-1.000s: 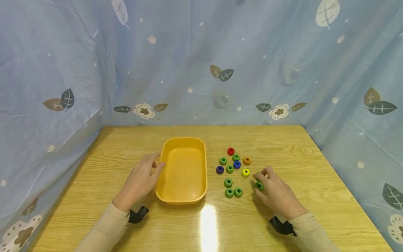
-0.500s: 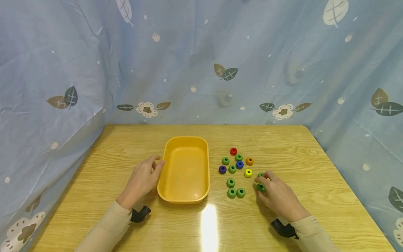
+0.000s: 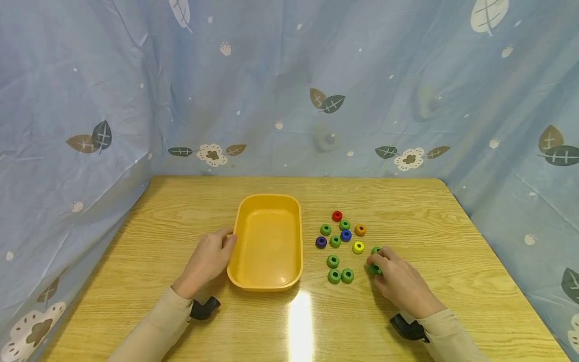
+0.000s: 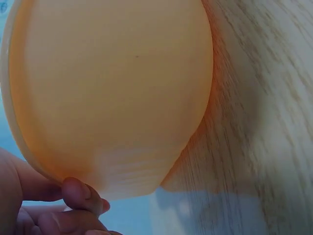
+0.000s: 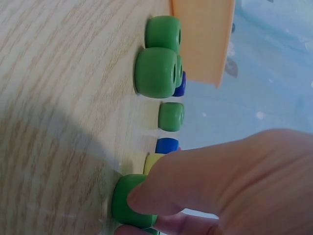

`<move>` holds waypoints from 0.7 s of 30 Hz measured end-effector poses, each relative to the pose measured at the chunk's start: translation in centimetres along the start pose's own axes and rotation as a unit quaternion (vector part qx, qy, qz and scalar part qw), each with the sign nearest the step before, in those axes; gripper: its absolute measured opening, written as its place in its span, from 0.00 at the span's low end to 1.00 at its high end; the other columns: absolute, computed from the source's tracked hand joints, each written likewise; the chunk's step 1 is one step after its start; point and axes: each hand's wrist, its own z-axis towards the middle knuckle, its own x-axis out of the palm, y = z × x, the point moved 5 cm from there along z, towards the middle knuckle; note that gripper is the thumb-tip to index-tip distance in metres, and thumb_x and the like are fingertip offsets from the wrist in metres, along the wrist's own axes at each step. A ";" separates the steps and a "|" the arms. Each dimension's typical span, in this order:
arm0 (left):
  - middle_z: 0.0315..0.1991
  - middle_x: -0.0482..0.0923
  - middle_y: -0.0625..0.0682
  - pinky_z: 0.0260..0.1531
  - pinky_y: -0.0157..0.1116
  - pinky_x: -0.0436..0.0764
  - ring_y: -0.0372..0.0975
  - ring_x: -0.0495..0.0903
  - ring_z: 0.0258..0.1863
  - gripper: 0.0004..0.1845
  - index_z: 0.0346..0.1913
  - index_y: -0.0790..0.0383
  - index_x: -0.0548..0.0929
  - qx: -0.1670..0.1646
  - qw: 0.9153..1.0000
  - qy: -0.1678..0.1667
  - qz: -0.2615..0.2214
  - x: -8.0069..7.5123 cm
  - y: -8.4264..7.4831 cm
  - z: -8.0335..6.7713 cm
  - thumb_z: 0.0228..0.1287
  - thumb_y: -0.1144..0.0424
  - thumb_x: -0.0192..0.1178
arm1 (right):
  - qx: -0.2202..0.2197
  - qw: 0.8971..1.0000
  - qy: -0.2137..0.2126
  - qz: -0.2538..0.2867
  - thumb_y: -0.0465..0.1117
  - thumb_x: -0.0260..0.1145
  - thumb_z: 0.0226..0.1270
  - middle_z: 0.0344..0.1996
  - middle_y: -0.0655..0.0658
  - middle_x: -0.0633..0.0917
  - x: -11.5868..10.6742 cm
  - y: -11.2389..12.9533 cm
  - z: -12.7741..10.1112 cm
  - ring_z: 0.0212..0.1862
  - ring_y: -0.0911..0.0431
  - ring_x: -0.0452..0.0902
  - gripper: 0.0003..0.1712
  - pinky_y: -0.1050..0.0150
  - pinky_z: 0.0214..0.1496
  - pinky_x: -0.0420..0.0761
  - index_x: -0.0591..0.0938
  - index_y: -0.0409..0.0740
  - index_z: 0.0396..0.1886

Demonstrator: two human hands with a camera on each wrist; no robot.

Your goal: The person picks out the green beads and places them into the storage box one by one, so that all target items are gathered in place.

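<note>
Left hand (image 3: 207, 260) pinches tray rim (image 3: 267, 288); right hand (image 3: 401, 279) apparently pinches green bead (image 5: 123, 192), partly hidden.

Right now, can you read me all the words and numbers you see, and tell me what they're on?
None: there's no word, number or sign I can read.
Yellow tray: no writing; one tiny speck is too small to make out.
Beads: no letters show; the green bead in the right hand is partly covered.
Blue cloth: just printed leaves, flowers and small pale marks.
</note>
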 end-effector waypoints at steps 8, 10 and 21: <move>0.18 0.70 0.48 0.16 0.31 0.65 0.36 0.65 0.13 0.20 0.66 0.74 0.78 -0.001 1.000 0.001 -0.009 0.0 -0.1 0.0 0.81 0.64 0.53 | -0.005 1.000 -0.004 0.003 0.24 0.77 0.53 0.38 0.48 0.80 -0.1 0.1 0.1 0.29 0.65 0.71 0.17 0.70 0.28 0.74 0.87 0.44 0.40; 0.18 0.70 0.48 0.16 0.31 0.65 0.36 0.65 0.14 0.20 0.66 0.74 0.78 -0.001 1.000 0.000 -0.007 0.0 -0.1 0.1 0.81 0.64 0.53 | -0.004 1.000 -0.004 0.002 0.25 0.76 0.53 0.38 0.48 0.80 -0.1 0.1 0.2 0.29 0.65 0.70 0.17 0.70 0.28 0.74 0.87 0.44 0.40; 0.17 0.67 0.47 0.15 0.30 0.63 0.35 0.62 0.13 0.21 0.67 0.73 0.78 -0.012 1.000 0.005 -0.027 0.1 0.1 0.1 0.81 0.64 0.52 | -0.027 0.999 -0.029 0.033 0.27 0.73 0.59 0.40 0.48 0.79 -1.0 0.8 1.8 0.28 0.67 0.67 0.14 0.71 0.27 0.72 0.86 0.43 0.44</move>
